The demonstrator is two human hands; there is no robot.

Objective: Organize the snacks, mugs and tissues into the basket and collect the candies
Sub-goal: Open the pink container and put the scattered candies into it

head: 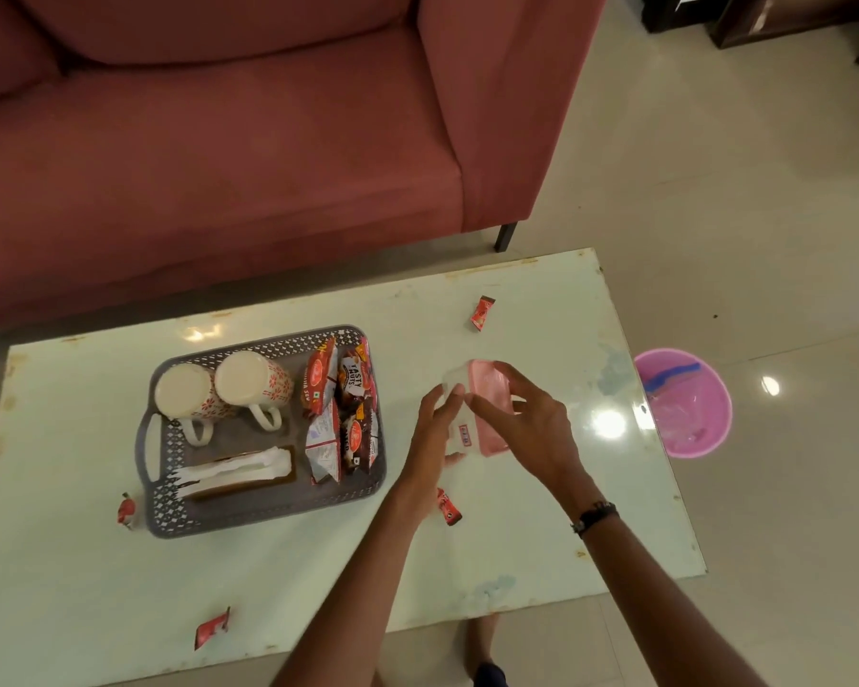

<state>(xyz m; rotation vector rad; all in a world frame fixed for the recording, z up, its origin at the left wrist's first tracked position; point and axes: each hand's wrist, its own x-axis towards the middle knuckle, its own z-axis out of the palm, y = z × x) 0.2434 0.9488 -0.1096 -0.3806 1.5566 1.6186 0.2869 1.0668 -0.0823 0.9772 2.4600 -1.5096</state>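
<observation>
A: What are the hands doing?

B: Both are on a small pink plastic rectangular box (487, 414) above the pale, glossy glass-topped table (541, 538). The right hand (526, 419) curls over its top, fingers bent around the pink edge. The left hand (430, 443) grips a clear, thin plastic lid or sleeve (455, 384) at the box's near side; whether that piece is attached to the box, I cannot tell.

A: And the basket?

B: A grey perforated plastic basket (353, 488) with rounded corners sits left of the hands. Inside lie two white ceramic mugs with a red floral print (219, 394), on their sides, handles toward the viewer. Crinkly foil snack packets (340, 414) stand packed along its right wall, and white folded tissues (234, 473) lie on something brown at the front.

A: Candies?

B: Four red-wrapped candies lie loose on the table: one far (481, 313), one under the left wrist (448, 507), one touching the basket's left corner (126, 510), one at the near edge (212, 632).
</observation>
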